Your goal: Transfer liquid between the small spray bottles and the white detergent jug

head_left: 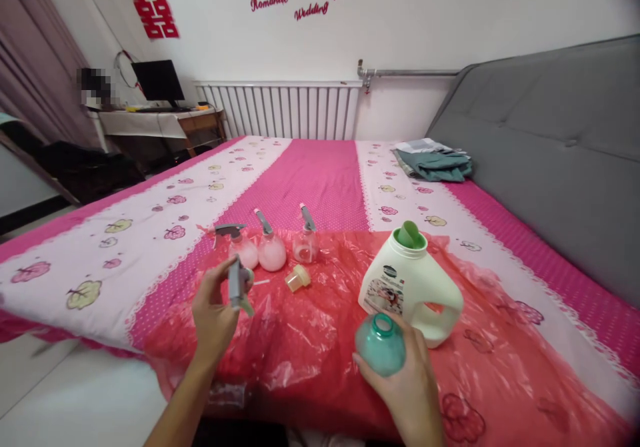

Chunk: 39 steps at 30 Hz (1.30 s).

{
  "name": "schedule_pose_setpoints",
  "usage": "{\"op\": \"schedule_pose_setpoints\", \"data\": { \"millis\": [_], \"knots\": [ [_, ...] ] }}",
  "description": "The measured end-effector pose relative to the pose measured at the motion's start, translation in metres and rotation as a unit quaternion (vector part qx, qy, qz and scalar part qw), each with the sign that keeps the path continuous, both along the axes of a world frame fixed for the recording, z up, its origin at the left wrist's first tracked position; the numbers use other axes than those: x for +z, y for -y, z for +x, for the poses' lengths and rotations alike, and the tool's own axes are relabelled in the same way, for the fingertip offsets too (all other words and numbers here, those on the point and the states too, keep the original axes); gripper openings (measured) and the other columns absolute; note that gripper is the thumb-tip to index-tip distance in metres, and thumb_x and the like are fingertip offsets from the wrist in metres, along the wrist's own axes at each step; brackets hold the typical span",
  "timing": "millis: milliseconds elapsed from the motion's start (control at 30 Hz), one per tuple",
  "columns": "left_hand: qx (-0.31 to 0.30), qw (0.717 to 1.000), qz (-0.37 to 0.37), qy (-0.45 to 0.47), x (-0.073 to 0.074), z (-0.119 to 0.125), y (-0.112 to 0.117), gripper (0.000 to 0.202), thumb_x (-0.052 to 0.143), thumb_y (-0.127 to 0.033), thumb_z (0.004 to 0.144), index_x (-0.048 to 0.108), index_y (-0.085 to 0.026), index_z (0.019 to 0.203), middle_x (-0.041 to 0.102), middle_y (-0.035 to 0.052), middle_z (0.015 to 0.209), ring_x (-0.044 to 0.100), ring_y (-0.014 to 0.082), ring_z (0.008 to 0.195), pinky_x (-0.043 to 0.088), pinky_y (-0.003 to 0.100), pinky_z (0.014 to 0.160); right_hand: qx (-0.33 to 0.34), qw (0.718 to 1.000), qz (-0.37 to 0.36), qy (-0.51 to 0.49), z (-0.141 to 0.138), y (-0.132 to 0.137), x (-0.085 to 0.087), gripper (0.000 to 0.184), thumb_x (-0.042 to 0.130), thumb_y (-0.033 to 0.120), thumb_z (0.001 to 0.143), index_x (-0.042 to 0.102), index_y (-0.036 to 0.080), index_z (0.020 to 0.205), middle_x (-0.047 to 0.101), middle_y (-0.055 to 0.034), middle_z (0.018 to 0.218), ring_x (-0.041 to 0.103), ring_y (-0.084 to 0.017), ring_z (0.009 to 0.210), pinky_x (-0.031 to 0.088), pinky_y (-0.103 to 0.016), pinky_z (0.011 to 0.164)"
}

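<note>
My left hand [215,307] is closed around a grey spray nozzle [237,285], which has come away from any bottle. In my right hand [407,373] is a round, translucent teal bottle [381,348] with its neck uncapped. Right behind that bottle stands a white detergent jug [400,277] with a green spout in its mouth. Three clear round spray bottles with grey heads are grouped behind my left hand; the middle spray bottle [272,252] stands beside the right spray bottle [305,245]. A yellowish cap [298,278] lies on its side near them.
A red plastic sheet [330,327] covers the near part of the bed [320,173]. Folded clothes [433,160] rest by the grey headboard [550,120]. A radiator [285,110] lines the wall, and a desk with a monitor [158,81] stands far left.
</note>
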State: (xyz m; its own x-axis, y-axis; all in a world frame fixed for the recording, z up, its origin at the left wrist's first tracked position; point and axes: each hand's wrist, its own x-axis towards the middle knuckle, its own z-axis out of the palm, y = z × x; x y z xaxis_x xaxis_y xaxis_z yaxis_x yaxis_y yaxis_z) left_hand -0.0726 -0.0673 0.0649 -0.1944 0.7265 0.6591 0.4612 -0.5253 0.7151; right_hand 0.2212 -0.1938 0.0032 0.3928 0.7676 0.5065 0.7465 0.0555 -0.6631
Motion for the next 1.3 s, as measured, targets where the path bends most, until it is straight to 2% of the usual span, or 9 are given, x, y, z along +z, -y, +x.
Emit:
{"op": "schedule_pose_setpoints", "data": {
  "millis": [67, 133, 300, 433, 633, 833, 967, 1100, 1300],
  "knots": [
    [-0.04, 0.98, 0.04, -0.189, -0.013, -0.013, -0.002, 0.037, 0.066, -0.025, 0.096, 0.068, -0.027, 0.133, 0.071, 0.0064, 0.108, 0.068, 0.0226, 0.097, 0.055, 0.034, 0.086, -0.008, 1.0, 0.008, 0.009, 0.006, 0.004, 0.009, 0.064, 0.077, 0.05, 0.078, 0.056, 0.022, 0.131, 0.064, -0.012, 0.114, 0.065, -0.036, 0.107, 0.054, -0.054, 0.096],
    [-0.078, 0.945, 0.05, -0.312, -0.029, -0.019, -0.006, 0.033, 0.059, -0.022, 0.101, 0.069, -0.027, 0.132, 0.071, 0.0073, 0.106, 0.067, 0.0231, 0.095, 0.053, 0.036, 0.087, -0.019, 0.999, 0.016, 0.02, 0.011, 0.006, 0.016, 0.065, 0.077, 0.054, 0.079, 0.057, 0.022, 0.131, 0.065, -0.0124, 0.115, 0.064, -0.036, 0.108, 0.053, -0.054, 0.096],
    [-0.127, 0.916, 0.002, -0.381, -0.062, -0.013, -0.019, 0.032, 0.055, -0.019, 0.1, 0.071, -0.024, 0.128, 0.072, 0.0084, 0.102, 0.066, 0.0254, 0.092, 0.05, 0.038, 0.086, -0.037, 0.999, 0.023, 0.033, 0.022, 0.009, 0.029, 0.069, 0.076, 0.06, 0.078, 0.057, 0.02, 0.131, 0.066, -0.0143, 0.119, 0.066, -0.038, 0.111, 0.054, -0.056, 0.095],
    [-0.13, 0.907, -0.033, -0.399, -0.074, -0.005, -0.025, 0.032, 0.057, -0.016, 0.098, 0.07, -0.02, 0.128, 0.073, 0.0091, 0.102, 0.066, 0.0278, 0.094, 0.047, 0.042, 0.092, -0.041, 0.998, 0.027, 0.036, 0.03, 0.01, 0.037, 0.066, 0.078, 0.058, 0.076, 0.058, 0.022, 0.127, 0.067, -0.0143, 0.12, 0.067, -0.039, 0.111, 0.055, -0.057, 0.095],
    [-0.11, 0.917, -0.053, -0.381, -0.079, -0.006, -0.029, 0.021, 0.058, -0.027, 0.1, 0.074, -0.022, 0.112, 0.078, 0.0093, 0.107, 0.066, 0.0306, 0.099, 0.045, 0.043, 0.091, -0.054, 0.998, 0.032, 0.027, 0.038, 0.007, 0.046, 0.065, 0.076, 0.062, 0.074, 0.059, 0.023, 0.124, 0.068, -0.0139, 0.118, 0.066, -0.042, 0.111, 0.054, -0.061, 0.095],
    [-0.073, 0.951, -0.02, -0.298, -0.054, -0.005, -0.016, 0.024, 0.054, -0.035, 0.104, 0.074, -0.022, 0.109, 0.077, 0.0086, 0.105, 0.064, 0.0315, 0.098, 0.045, 0.043, 0.09, -0.036, 0.999, 0.011, -0.023, 0.044, 0.007, 0.063, 0.065, 0.081, 0.059, 0.069, 0.059, 0.028, 0.121, 0.068, -0.0102, 0.115, 0.067, -0.04, 0.107, 0.055, -0.057, 0.094],
    [-0.1, 0.965, -0.006, -0.243, -0.028, 0.032, 0.006, 0.019, 0.054, -0.03, 0.105, 0.07, -0.024, 0.114, 0.074, 0.0061, 0.109, 0.063, 0.0274, 0.103, 0.046, 0.04, 0.093, -0.049, 0.996, -0.025, -0.069, 0.055, 0.005, 0.083, 0.075, 0.085, 0.06, 0.061, 0.06, 0.023, 0.121, 0.069, -0.0117, 0.114, 0.067, -0.04, 0.105, 0.053, -0.059, 0.096],
    [-0.223, 0.964, -0.071, -0.128, -0.017, 0.092, 0.024, 0.022, 0.058, -0.026, 0.103, 0.064, -0.025, 0.124, 0.07, 0.007, 0.123, 0.061, 0.0268, 0.117, 0.044, 0.043, 0.104, -0.053, 0.996, -0.035, -0.059, 0.073, -0.001, 0.11, 0.076, 0.086, 0.06, 0.057, 0.061, 0.023, 0.118, 0.07, -0.0105, 0.111, 0.067, -0.037, 0.104, 0.052, -0.057, 0.096],
    [-0.38, 0.9, -0.212, 0.002, -0.026, 0.176, 0.007, 0.1, 0.09, -0.047, 0.077, 0.034, -0.021, 0.157, 0.04, 0.0211, 0.16, 0.037, 0.0408, 0.149, 0.031, 0.06, 0.122, -0.036, 0.999, -0.02, -0.024, 0.106, -0.015, 0.137, 0.079, 0.089, 0.058, 0.055, 0.062, 0.025, 0.122, 0.071, -0.0091, 0.115, 0.068, -0.035, 0.104, 0.052, -0.055, 0.096]
  ]
}}
